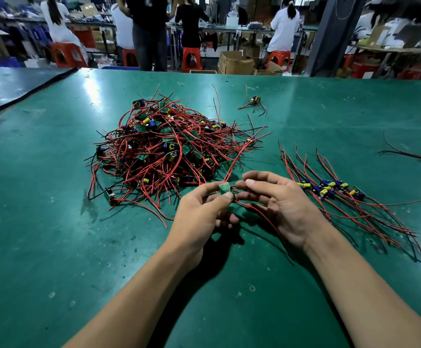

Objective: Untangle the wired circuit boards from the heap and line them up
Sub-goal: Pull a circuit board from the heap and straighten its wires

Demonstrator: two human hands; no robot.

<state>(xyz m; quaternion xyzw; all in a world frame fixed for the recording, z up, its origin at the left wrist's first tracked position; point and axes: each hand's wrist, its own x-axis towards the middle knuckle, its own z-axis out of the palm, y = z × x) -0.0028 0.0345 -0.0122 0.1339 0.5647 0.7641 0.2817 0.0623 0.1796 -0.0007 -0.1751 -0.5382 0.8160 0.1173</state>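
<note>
Left hand pinches a small green board above the table. Right hand pinches its red leads at the board's edge. Judged: board light and rigid, leads limp and snag-prone. Grip by board edges, not components. Finished row right; heap beyond.

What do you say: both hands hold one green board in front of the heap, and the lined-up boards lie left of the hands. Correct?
Not quite. The left hand and right hand hold one green board in front of the heap, but the lined-up boards lie right of the hands, as the head view shows.
</note>
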